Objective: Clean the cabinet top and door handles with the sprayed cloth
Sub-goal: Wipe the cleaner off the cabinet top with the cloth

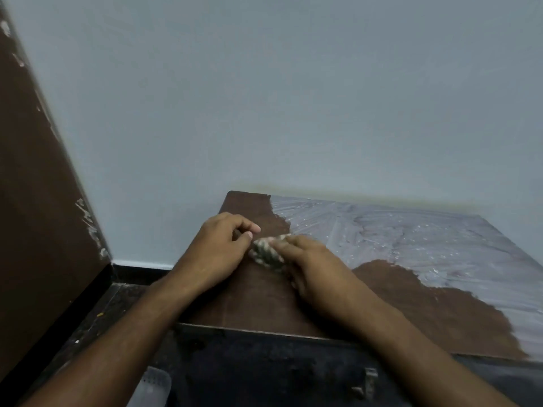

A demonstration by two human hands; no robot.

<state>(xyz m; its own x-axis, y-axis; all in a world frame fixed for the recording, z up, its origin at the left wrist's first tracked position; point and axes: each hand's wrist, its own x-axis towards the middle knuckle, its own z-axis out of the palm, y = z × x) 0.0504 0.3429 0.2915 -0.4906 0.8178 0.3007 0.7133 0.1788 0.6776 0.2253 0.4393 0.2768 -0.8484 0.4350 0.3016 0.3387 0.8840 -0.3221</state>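
Note:
A low cabinet with a brown top (264,301) stands against the pale wall. Its left part is bare brown; the right part (426,236) is coated in grey-white dust with wipe streaks. A small bunched, speckled cloth (266,252) lies on the brown part near the left edge. My right hand (311,271) grips the cloth from the right. My left hand (220,245) pinches the cloth's left end with curled fingers. A metal door handle (367,383) shows on the dark cabinet front below.
A brown door (38,215) with chipped paint stands at the left. The dark floor (97,315) runs between the door and the cabinet. A pale translucent object (152,386) lies low beside the cabinet front. The wall closes off the back.

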